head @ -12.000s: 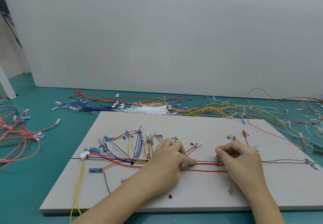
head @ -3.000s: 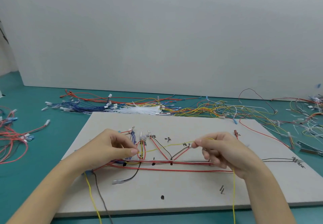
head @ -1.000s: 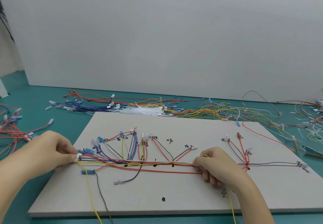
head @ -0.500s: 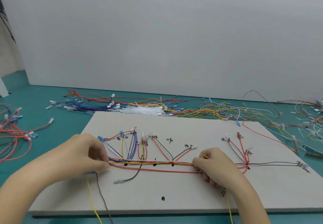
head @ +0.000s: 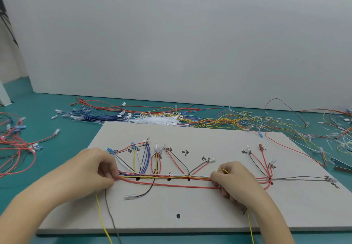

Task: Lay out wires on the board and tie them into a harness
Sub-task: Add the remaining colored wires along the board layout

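We're at the green desk [head: 62, 129], loose wires [head: 219, 119] strewn along its far side and a red tangle [head: 15, 148] at far left. The board [head: 209, 211] sits near us, wire ends fanned out to handwritten labels [head: 185, 152] along its far half.

The trunk bundle [head: 167, 177] runs left to right across mid-board. A second ago our left hand [head: 95, 169] was out at the board's left edge; now it's moved right, grip clamped on the bundle's left end. Right hand [head: 236, 182] hasn't moved, grip pinched on the bundle's right end with the yellow wire [head: 250, 228] looping over its fingers and trailing off the near edge.

We read that as: yellow wire now routed along the trunk, both hands pulling the run tight. A long red wire [head: 171, 185] sags just near of the bundle, not yet gathered in. A black wire with a terminal [head: 130, 197] hangs loose nearer still.

No ties visible on this stretch, so tying looks pending.
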The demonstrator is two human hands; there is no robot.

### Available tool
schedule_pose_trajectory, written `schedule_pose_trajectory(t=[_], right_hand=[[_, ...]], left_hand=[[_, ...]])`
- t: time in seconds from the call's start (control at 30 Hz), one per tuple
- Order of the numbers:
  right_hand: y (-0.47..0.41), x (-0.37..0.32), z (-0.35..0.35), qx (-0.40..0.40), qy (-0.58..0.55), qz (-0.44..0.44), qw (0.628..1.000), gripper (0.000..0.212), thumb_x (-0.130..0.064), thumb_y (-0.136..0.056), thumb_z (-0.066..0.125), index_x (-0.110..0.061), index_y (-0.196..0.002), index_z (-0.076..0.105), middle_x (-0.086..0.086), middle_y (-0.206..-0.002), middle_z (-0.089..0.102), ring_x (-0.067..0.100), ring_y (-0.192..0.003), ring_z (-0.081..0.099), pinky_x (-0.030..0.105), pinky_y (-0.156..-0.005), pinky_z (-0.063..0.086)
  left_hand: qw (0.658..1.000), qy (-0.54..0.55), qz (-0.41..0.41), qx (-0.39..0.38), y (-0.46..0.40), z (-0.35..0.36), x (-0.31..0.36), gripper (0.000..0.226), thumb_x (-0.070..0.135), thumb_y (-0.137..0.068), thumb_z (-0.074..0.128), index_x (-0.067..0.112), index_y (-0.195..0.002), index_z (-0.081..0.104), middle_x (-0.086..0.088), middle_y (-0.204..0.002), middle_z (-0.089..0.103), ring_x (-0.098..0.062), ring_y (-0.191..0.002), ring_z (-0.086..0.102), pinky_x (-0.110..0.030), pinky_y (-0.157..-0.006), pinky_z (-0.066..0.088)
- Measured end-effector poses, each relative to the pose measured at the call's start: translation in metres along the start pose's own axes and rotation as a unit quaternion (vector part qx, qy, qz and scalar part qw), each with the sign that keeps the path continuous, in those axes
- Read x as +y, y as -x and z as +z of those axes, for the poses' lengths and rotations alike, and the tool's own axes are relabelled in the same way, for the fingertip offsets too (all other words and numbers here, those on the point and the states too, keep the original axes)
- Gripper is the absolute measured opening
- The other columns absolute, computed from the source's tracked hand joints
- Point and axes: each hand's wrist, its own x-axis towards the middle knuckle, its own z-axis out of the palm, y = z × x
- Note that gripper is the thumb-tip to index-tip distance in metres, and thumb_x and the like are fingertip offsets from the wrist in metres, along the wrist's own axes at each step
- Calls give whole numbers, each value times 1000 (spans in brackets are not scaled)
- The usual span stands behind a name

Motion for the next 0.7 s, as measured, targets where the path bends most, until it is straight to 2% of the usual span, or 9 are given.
schedule_pose_trajectory(t=[0.1, 0.23, 0.3, 0.37, 0.53, 0.7], right_hand=[[0, 0, 0, -1, -3, 0, 1000, 16, -28, -77, 56, -16, -66, 58, -2, -43, 54, 7, -32, 41, 15, -37, 30], [1, 0, -1, 3, -1, 3, 1000, 20, -28, -76, 56, -9, -69, 59, -1, -43, 55, 7, -32, 41, 15, -37, 30], [1, 0, -1, 5, 1, 5, 1000, 23, -28, -77, 57, -6, -71, 59, -1, -44, 56, 8, -32, 42, 16, -39, 31], [1, 0, -1, 4, -2, 5, 1000, 21, -28, -78, 57, -9, -68, 58, -2, -45, 56, 7, -32, 43, 17, -41, 32], [2, 1, -1, 2, -11, 8, 1000, 20, -27, -81, 58, -15, -65, 59, -2, -46, 58, 6, -32, 44, 18, -43, 33], [2, 0, -1, -11, -61, 24, 998, 22, -25, -84, 60, -12, -66, 62, 0, -45, 56, 12, -32, 41, 19, -40, 31]], left_hand=[[999, 25, 9, 27, 1, -8, -9, 19, 24, -83, 72, 42, -75, 71, 12, -67, 70, 0, -58, 62, -13, -58, 48], [995, 51, 3, 83, 2, -18, -18, 25, 23, -86, 69, 46, -78, 71, 12, -66, 71, 0, -59, 63, -21, -62, 52], [994, 51, 17, 96, 1, -16, -15, 28, 20, -83, 73, 47, -76, 71, 13, -65, 70, 0, -58, 61, -15, -57, 48], [994, 48, 33, 92, -1, -11, -8, 28, 21, -79, 78, 48, -72, 72, 13, -66, 70, -1, -61, 60, -11, -55, 43], [998, 45, 52, 15, -4, 7, 10, 16, 30, -74, 80, 44, -73, 73, 12, -72, 69, -1, -59, 57, -14, -54, 43], [995, 26, 91, 44, -17, 21, 26, 15, 26, -77, 76, 38, -70, 71, 21, -72, 66, -2, -68, 58, -15, -58, 43]])
